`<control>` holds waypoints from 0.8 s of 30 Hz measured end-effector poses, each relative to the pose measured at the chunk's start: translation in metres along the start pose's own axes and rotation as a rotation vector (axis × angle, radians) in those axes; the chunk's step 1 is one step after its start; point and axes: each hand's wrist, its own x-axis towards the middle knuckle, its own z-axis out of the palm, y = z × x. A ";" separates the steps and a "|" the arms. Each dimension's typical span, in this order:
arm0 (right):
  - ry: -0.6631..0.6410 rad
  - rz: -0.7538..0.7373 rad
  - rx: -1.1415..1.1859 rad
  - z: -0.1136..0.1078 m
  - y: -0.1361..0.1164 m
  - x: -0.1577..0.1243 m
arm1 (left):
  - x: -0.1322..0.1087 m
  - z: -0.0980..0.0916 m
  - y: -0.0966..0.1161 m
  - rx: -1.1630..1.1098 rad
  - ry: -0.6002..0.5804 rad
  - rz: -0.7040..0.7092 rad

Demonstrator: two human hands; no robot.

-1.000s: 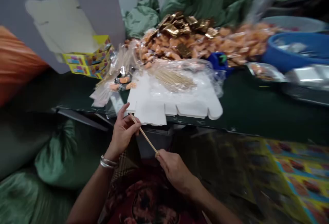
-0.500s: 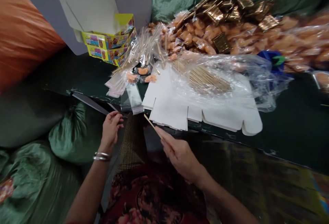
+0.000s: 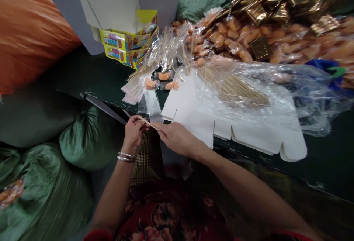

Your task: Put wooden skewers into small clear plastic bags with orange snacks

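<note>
Head view looks down on a dark green counter (image 3: 91, 71) whose near edge slants down to the right, with green woven sacks (image 3: 91, 141) heaped below it and an orange sack (image 3: 30, 38) at the left. Toward the back lie orange sweets in clear wrappers (image 3: 235, 30), gold foil packets (image 3: 258, 12) and, at the back-left, a stack of yellow printed boxes (image 3: 128, 40). Nearer the front edge, a flat white carton blank (image 3: 235, 126) lies under a clear plastic bag (image 3: 312, 97) and a bundle of wooden sticks (image 3: 243, 91). Just off the near edge, above the person's lap, the left hand (image 3: 133, 134) and right hand (image 3: 177, 137) are close together, each pinching one end of a thin wooden stick (image 3: 148, 123). The right hand reaches just over the blank's corner.
</note>
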 end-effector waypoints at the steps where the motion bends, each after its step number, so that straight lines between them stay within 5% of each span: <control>1: -0.019 0.000 -0.001 0.000 0.000 0.004 | 0.000 0.000 0.000 -0.006 -0.010 -0.004; 15: -0.032 0.164 -0.199 -0.013 -0.013 0.009 | -0.011 0.006 0.007 -0.064 -0.040 -0.008; 24: 0.062 0.348 -0.288 -0.011 -0.010 0.057 | -0.026 0.022 0.004 -0.018 -0.104 -0.022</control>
